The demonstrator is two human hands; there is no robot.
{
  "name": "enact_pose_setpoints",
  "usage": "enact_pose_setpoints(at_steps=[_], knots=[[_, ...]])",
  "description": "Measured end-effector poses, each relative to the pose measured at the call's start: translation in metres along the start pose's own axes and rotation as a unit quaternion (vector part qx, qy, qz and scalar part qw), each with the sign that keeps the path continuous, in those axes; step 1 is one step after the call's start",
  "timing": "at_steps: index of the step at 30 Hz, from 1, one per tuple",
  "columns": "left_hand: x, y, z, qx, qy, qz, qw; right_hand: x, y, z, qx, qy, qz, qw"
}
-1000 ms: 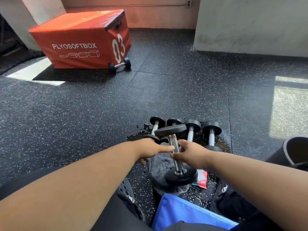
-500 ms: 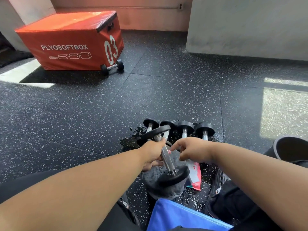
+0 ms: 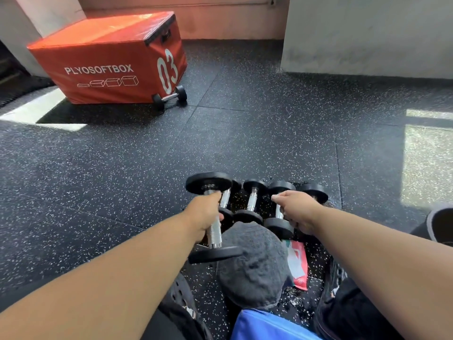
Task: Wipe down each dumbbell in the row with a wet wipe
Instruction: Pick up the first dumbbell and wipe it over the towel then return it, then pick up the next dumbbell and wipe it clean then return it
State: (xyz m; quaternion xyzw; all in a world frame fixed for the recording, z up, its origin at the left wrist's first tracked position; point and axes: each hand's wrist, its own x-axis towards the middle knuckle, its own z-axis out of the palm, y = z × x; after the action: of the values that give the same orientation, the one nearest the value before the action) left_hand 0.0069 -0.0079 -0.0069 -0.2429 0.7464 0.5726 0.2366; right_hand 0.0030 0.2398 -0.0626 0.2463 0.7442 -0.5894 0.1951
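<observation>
In the head view, one dumbbell [image 3: 213, 217] was gripped at its chrome bar by the closed left hand [image 3: 203, 214] and lifted clear of the floor [image 3: 122, 180], tilted, probably to expose its black ends for wiping. The right hand [image 3: 297, 209] was curled over the row [image 3: 255, 204]; whether a wipe was held could not be told. A grey cloth [image 3: 252, 263] lay nearer, just beside a wipes pack [image 3: 297, 266].

Shiny knurled metal dumbbell [image 3: 214, 218] handle, matt black ends, speckled rubber floor [image 3: 245, 133]
</observation>
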Motion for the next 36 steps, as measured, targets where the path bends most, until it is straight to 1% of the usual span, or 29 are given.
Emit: enact_pose_setpoints(at_steps=[5, 8, 9, 10, 12, 13, 14, 15, 16, 17, 18, 19, 20, 21, 22, 23, 25, 27, 29, 32, 34, 36], knots=[[0.055, -0.019, -0.034, 0.047, 0.050, -0.039, 0.997, 0.036, -0.001, 0.008, -0.029, 0.030, 0.041, 0.998], [0.081, -0.036, -0.047, 0.097, 0.071, -0.076, 0.990, 0.064, 0.011, 0.012, -0.005, 0.038, 0.079, 0.996], [0.092, -0.043, -0.051, 0.111, 0.077, -0.084, 0.987, 0.076, 0.016, 0.012, 0.012, 0.038, 0.084, 0.996], [0.103, -0.049, -0.055, 0.115, 0.078, -0.100, 0.985, 0.086, 0.017, 0.015, 0.004, 0.036, 0.085, 0.996], [0.121, -0.054, -0.060, 0.132, 0.078, -0.137, 0.979, 0.099, 0.020, 0.017, -0.087, 0.025, 0.062, 0.994], [0.130, -0.055, -0.062, 0.145, 0.080, -0.147, 0.975, 0.108, 0.018, 0.019, -0.111, 0.019, 0.067, 0.991], [0.140, -0.053, -0.064, 0.155, 0.080, -0.156, 0.972, 0.113, 0.015, 0.024, -0.173, 0.019, 0.079, 0.981], [0.150, -0.052, -0.065, 0.168, 0.080, -0.162, 0.969, 0.117, 0.016, 0.023, -0.234, 0.023, 0.059, 0.970], [0.165, -0.046, -0.065, 0.181, 0.079, -0.170, 0.966, 0.135, 0.018, 0.023, -0.266, 0.017, 0.053, 0.962], [0.169, -0.046, -0.065, 0.189, 0.080, -0.169, 0.964, 0.137, 0.020, 0.022, -0.283, -0.007, 0.050, 0.958], [0.181, -0.044, -0.066, 0.199, 0.079, -0.170, 0.962, 0.143, 0.016, 0.019, -0.281, -0.009, 0.054, 0.958], [0.192, -0.045, -0.067, 0.209, 0.082, -0.169, 0.960, 0.149, 0.015, 0.016, -0.234, -0.036, 0.062, 0.970], [0.202, -0.043, -0.067, 0.224, 0.085, -0.168, 0.956, 0.155, 0.018, 0.013, -0.145, -0.041, 0.083, 0.985], [0.215, -0.041, -0.067, 0.236, 0.088, -0.162, 0.954, 0.162, 0.019, 0.011, -0.079, -0.034, 0.100, 0.991], [0.228, -0.039, -0.067, 0.249, 0.091, -0.159, 0.951, 0.169, 0.022, 0.009, -0.084, -0.031, 0.097, 0.991], [0.240, -0.036, -0.068, 0.262, 0.093, -0.154, 0.948, 0.171, 0.021, 0.007, -0.090, -0.044, 0.111, 0.989], [0.264, -0.030, -0.068, 0.297, 0.089, -0.142, 0.940, 0.180, 0.027, 0.001, -0.086, -0.043, 0.151, 0.984], [0.284, -0.025, -0.066, 0.339, 0.071, -0.139, 0.928, 0.186, 0.028, -0.001, -0.010, -0.068, 0.194, 0.979], [0.303, -0.026, -0.065, 0.366, 0.062, -0.139, 0.918, 0.191, 0.026, 0.002, 0.032, -0.086, 0.217, 0.972], [0.326, -0.029, -0.063, 0.387, 0.068, -0.149, 0.908, 0.205, 0.027, 0.009, 0.096, -0.082, 0.246, 0.961], [0.341, -0.034, -0.059, 0.409, 0.057, -0.152, 0.898, 0.215, 0.029, 0.010, 0.114, -0.076, 0.262, 0.955], [0.357, -0.040, -0.054, 0.407, 0.050, -0.160, 0.898, 0.225, 0.030, 0.008, 0.121, -0.072, 0.273, 0.952]])
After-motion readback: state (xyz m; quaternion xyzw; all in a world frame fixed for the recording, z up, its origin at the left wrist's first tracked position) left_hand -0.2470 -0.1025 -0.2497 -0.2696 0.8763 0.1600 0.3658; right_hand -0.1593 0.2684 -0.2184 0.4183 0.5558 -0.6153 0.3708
